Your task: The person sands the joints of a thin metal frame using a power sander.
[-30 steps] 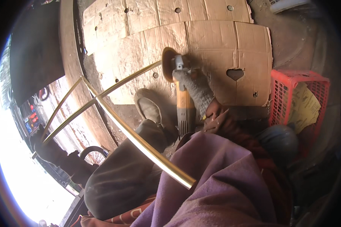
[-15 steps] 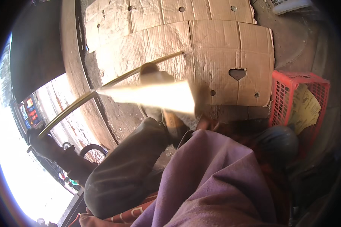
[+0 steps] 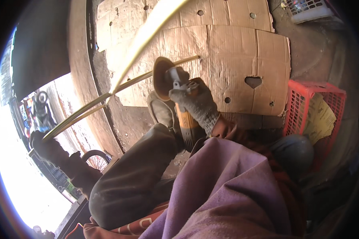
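I observed the left hand (image 3: 46,145) closed on the brass-coloured metal piece (image 3: 99,100), left to upper centre of view, and the right hand (image 3: 193,101) clamped round the grinder (image 3: 185,121), centre; bars already shone, but work remaining could not be determined.

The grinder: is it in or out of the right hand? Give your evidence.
In: the gloved right hand grips the grinder just behind its disc.

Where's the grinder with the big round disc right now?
In the head view, the angle grinder is near the middle, in the gloved right hand, with its round disc crossing in front of the long golden strip.
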### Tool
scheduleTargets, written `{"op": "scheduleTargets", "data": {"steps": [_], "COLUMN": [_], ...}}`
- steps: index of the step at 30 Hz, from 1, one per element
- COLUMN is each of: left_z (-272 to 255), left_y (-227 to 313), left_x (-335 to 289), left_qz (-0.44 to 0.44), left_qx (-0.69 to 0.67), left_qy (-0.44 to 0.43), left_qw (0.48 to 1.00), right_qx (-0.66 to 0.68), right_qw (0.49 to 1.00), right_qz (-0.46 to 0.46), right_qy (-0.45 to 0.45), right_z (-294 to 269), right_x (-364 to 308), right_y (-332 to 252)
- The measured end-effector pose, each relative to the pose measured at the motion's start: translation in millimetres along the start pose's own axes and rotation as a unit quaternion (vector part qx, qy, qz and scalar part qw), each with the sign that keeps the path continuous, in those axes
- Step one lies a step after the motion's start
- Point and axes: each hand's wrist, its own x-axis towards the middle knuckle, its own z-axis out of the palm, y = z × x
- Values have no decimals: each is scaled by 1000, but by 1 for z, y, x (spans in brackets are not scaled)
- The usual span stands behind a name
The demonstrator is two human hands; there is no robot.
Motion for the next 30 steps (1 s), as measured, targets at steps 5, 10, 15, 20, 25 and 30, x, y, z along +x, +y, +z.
{"op": "scheduleTargets", "data": {"steps": [5,10,15,20,25,30], "left_z": [-28,-19,-15,-11,-16,-12], "left_y": [-29,23,-16,14,-7,9], "left_x": [16,15,7,10,-1,-4], "left_qz": [-45,-19,-109,-132,-142,-109], "left_qx": [-442,-77,-594,-592,-606,-559], "left_qy": [12,26,-15,29,39,71], "left_qw": [896,997,797,794,781,819], "right_qx": [26,-31,-8,6,-9,-52], "right_qw": [997,998,987,992,988,988], "right_qz": [40,40,154,106,106,141], "right_qy": [-62,-36,37,-62,-116,24], "right_z": [9,12,-9,26,35,-9], "right_x": [-19,-22,-6,-26,-33,-13], "right_y": [-26,7,-10,-8,-1,-8]}}
